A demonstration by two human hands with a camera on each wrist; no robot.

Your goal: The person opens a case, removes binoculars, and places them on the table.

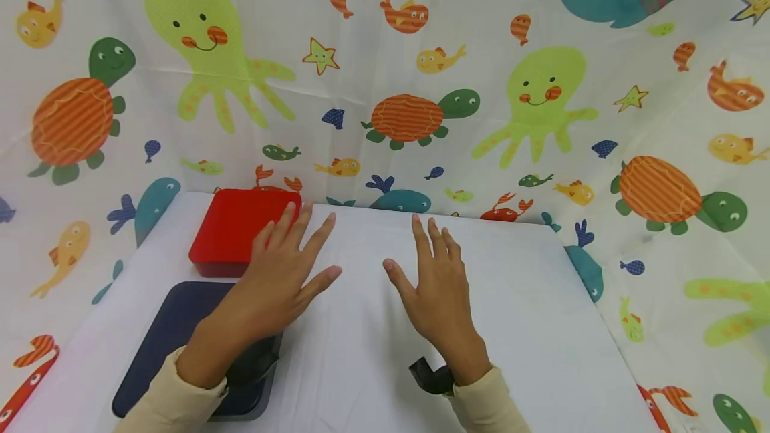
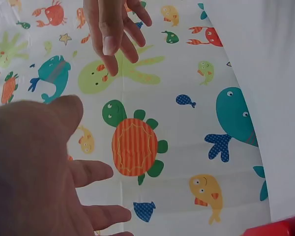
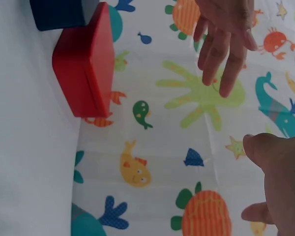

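Note:
Both hands are held out over the white table with fingers spread and nothing in them. My left hand (image 1: 279,279) is nearest to a red box (image 1: 240,229) and a dark navy lidded box (image 1: 174,333); its fingertips overlap the red box's right edge in the head view. My right hand (image 1: 439,293) hovers over the bare cloth right of the middle. In the right wrist view the red box (image 3: 83,64) stands on the table beyond the navy box (image 3: 64,12). My left forearm hides part of the navy box.
A white cloth covers the table (image 1: 541,313). Behind it and along both sides hangs a curtain (image 1: 361,79) printed with turtles, octopuses, fish and crabs. Each wrist carries a black strap mount (image 1: 432,376), and the sleeves (image 1: 490,403) are beige.

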